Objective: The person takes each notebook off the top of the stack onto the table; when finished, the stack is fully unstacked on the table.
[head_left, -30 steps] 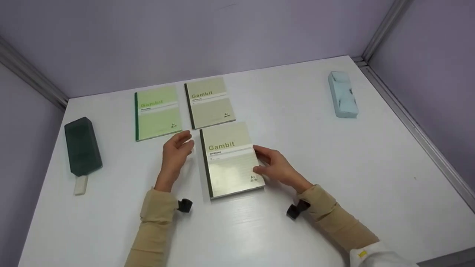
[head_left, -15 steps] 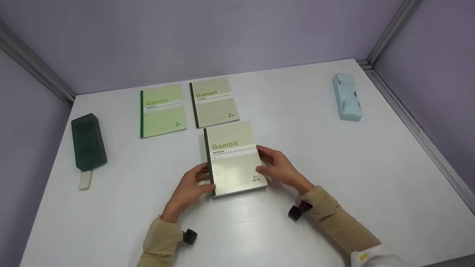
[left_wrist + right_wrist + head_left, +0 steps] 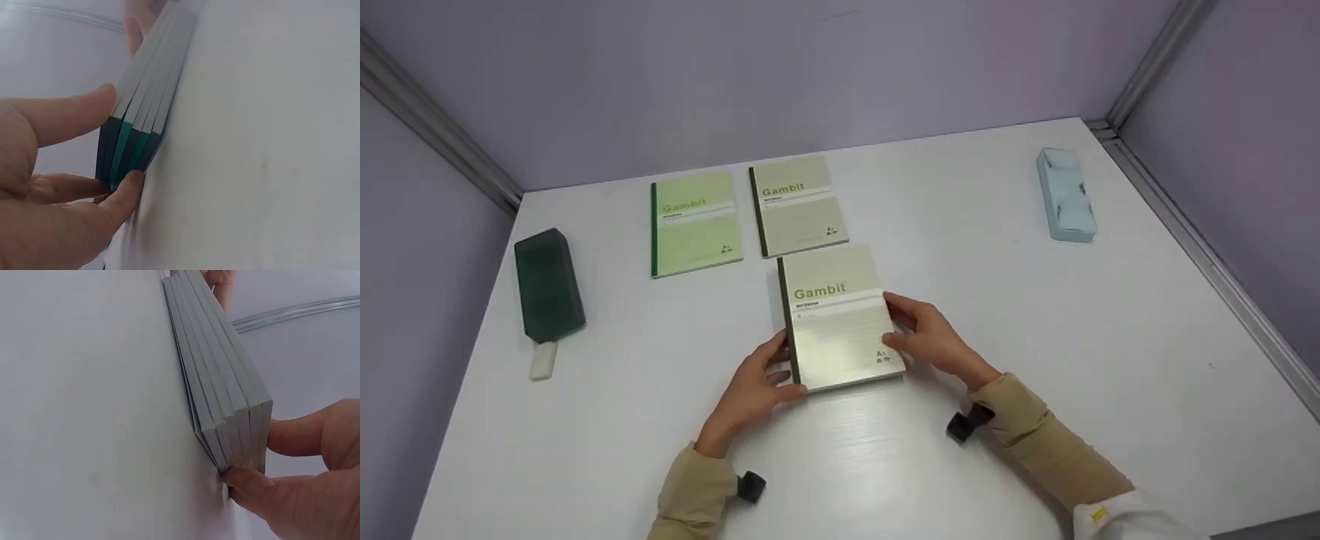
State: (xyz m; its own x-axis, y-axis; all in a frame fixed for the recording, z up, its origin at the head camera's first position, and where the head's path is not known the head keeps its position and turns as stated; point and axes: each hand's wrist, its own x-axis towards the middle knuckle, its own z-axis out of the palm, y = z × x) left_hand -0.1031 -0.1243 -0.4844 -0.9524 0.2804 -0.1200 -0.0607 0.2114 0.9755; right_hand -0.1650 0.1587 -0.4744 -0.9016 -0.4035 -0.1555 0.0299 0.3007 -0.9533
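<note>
Gripping a stack of notebooks at its two sides, the left hand clasps the dark spine and the right hand clasps the open edge. It lies on the white table, just in front of two single notebooks.

My left hand is cut off by the left and bottom edges of its wrist view, and my right hand by the right and bottom edges of its own. From the head camera, the fingertips of both hands are hidden under the stack of notebooks. The small print on its top cover is too small to read.
</note>
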